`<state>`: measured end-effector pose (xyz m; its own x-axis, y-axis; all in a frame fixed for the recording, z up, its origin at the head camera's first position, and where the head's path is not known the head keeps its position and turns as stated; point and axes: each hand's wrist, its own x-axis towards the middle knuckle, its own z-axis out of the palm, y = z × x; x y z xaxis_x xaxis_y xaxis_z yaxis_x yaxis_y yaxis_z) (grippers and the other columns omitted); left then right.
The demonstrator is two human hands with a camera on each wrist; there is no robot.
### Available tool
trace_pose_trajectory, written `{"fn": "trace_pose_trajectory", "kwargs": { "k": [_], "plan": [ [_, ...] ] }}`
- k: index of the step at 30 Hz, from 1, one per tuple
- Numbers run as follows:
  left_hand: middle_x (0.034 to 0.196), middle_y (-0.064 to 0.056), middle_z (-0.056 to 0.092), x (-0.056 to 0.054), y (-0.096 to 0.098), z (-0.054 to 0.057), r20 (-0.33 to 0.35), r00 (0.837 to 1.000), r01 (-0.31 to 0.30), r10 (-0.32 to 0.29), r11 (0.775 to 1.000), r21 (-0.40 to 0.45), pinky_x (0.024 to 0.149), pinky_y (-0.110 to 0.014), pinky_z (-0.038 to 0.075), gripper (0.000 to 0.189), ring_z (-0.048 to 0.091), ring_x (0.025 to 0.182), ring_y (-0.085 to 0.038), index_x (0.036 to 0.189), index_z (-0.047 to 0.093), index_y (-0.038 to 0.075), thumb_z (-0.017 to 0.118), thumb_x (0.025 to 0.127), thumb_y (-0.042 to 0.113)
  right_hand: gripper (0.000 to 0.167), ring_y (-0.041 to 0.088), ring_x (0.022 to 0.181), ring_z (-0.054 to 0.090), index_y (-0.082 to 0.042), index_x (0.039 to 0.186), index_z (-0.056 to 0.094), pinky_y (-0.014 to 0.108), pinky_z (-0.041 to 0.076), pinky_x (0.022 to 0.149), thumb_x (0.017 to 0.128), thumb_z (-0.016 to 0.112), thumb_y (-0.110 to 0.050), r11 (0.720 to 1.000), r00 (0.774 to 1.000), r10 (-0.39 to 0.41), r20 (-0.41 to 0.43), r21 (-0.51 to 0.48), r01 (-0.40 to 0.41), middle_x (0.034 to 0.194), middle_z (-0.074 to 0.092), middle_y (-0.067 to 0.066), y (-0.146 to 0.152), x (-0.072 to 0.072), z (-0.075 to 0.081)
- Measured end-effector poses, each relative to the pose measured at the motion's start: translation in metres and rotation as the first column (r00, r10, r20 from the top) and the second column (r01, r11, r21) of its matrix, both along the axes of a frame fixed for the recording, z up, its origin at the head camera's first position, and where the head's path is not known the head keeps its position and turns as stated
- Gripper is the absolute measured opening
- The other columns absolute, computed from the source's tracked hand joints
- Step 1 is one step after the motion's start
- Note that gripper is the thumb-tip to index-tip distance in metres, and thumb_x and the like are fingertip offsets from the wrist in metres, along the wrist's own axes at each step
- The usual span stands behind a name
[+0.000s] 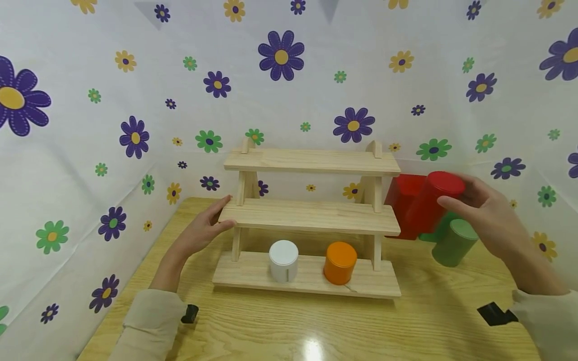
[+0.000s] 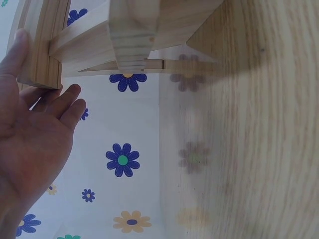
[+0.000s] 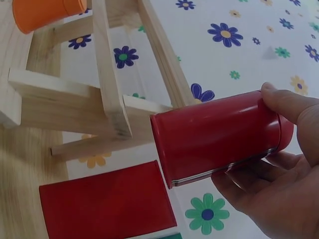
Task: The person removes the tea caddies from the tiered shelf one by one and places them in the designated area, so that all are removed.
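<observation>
- The right hand (image 1: 494, 220) holds a red canister (image 1: 435, 198) near its lidded end, thumb on one side and fingers on the other.
- This canister is tilted and off the table (image 1: 253, 326), just beside the right end of a three-tier wooden display stand (image 1: 311, 160).
- The left hand (image 1: 200, 230) grips the left end of the stand's middle shelf (image 1: 307, 216), thumb at the front edge and fingers farther back.
- On the lowest shelf (image 1: 304, 273), a white canister (image 1: 283, 263) and an orange canister (image 1: 340, 264) stand upright, apart, white on the left.
- A second red canister (image 3: 107, 201) stands on the table behind the held one.
- A green canister (image 1: 455, 244) stands below the right hand; another green object (image 1: 440, 228) behind it is mostly hidden.
- A flower-printed white sheet (image 1: 253, 95) hangs behind the stand.
</observation>
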<state>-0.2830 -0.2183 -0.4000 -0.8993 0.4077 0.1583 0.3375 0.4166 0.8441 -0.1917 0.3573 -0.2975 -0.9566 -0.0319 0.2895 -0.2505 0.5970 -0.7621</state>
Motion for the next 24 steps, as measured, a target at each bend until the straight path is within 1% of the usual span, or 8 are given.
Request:
{"fn": "trace_pose_trajectory", "kwargs": {
  "k": [3, 7, 10, 13, 19, 21, 24],
  "plan": [
    [0.172, -0.013, 0.012, 0.0, 0.0, 0.0, 0.0, 1.0, -0.003, 0.003, 1.0, -0.004, 0.122, -0.051, 0.023, 0.08, 0.014, 0.156, -0.035, 0.166, 0.014, 0.005, 0.061, 0.106, 0.031, 0.063, -0.005, 0.11, 0.055, -0.011, 0.16, 0.037, 0.007, 0.047, 0.082, 0.105, 0.064, -0.024, 1.0, 1.0, -0.012, 0.015, 0.017, 0.012, 0.128, 0.054, -0.019, 0.007, 0.001, -0.003],
    [0.172, -0.011, 0.012, -0.001, -0.001, -0.001, 0.006, 1.0, -0.007, 0.007, 1.0, -0.007, 0.123, -0.05, 0.023, 0.081, 0.014, 0.157, -0.033, 0.166, 0.014, 0.006, 0.062, 0.106, 0.033, 0.064, -0.006, 0.107, 0.055, -0.006, 0.158, 0.037, 0.006, 0.045, 0.081, 0.104, 0.065, -0.025, 0.999, 0.999, -0.02, 0.03, 0.036, 0.019, 0.126, 0.054, -0.019, 0.012, 0.002, -0.008],
    [0.172, -0.011, 0.013, -0.001, -0.001, -0.001, 0.006, 1.0, -0.008, 0.008, 1.0, -0.012, 0.123, -0.05, 0.023, 0.081, 0.014, 0.157, -0.033, 0.166, 0.014, 0.006, 0.061, 0.106, 0.034, 0.063, -0.007, 0.106, 0.056, -0.003, 0.157, 0.037, 0.006, 0.046, 0.081, 0.104, 0.065, -0.023, 1.0, 0.999, -0.015, 0.038, 0.027, 0.013, 0.125, 0.055, -0.02, 0.014, 0.002, -0.013],
    [0.172, -0.013, 0.012, -0.001, -0.001, -0.001, -0.003, 1.0, -0.005, 0.005, 1.0, -0.022, 0.123, -0.052, 0.021, 0.081, 0.013, 0.156, -0.035, 0.166, 0.014, 0.006, 0.061, 0.106, 0.033, 0.064, -0.008, 0.106, 0.056, -0.003, 0.158, 0.037, 0.007, 0.047, 0.081, 0.104, 0.066, -0.023, 1.0, 0.999, -0.009, 0.041, 0.022, 0.008, 0.124, 0.055, -0.022, 0.016, 0.002, -0.019],
    [0.172, -0.014, 0.012, 0.0, -0.001, -0.001, -0.011, 1.0, -0.001, 0.0, 1.0, -0.019, 0.123, -0.053, 0.019, 0.079, 0.011, 0.157, -0.036, 0.166, 0.014, 0.005, 0.061, 0.107, 0.031, 0.063, -0.004, 0.105, 0.059, 0.001, 0.156, 0.037, 0.01, 0.051, 0.083, 0.103, 0.066, -0.016, 0.999, 0.999, 0.034, 0.035, -0.028, -0.033, 0.123, 0.058, -0.019, 0.018, 0.0, -0.032],
    [0.172, -0.014, 0.012, 0.0, -0.001, -0.001, -0.011, 1.0, -0.001, 0.001, 1.0, -0.018, 0.123, -0.053, 0.02, 0.08, 0.012, 0.157, -0.036, 0.166, 0.014, 0.005, 0.061, 0.107, 0.031, 0.064, -0.004, 0.105, 0.059, 0.003, 0.156, 0.035, 0.01, 0.051, 0.083, 0.103, 0.066, -0.017, 0.999, 0.998, 0.035, 0.048, -0.033, -0.033, 0.124, 0.057, -0.018, 0.017, -0.001, -0.037],
    [0.172, -0.012, 0.012, 0.0, 0.0, -0.001, -0.007, 1.0, -0.004, 0.004, 1.0, -0.02, 0.123, -0.052, 0.021, 0.081, 0.012, 0.157, -0.034, 0.166, 0.013, 0.005, 0.061, 0.106, 0.032, 0.067, -0.008, 0.103, 0.057, 0.004, 0.155, 0.036, 0.009, 0.051, 0.081, 0.102, 0.068, -0.022, 1.0, 0.997, 0.015, 0.07, -0.016, -0.014, 0.123, 0.056, -0.019, 0.016, -0.001, -0.043]
  ]
}}
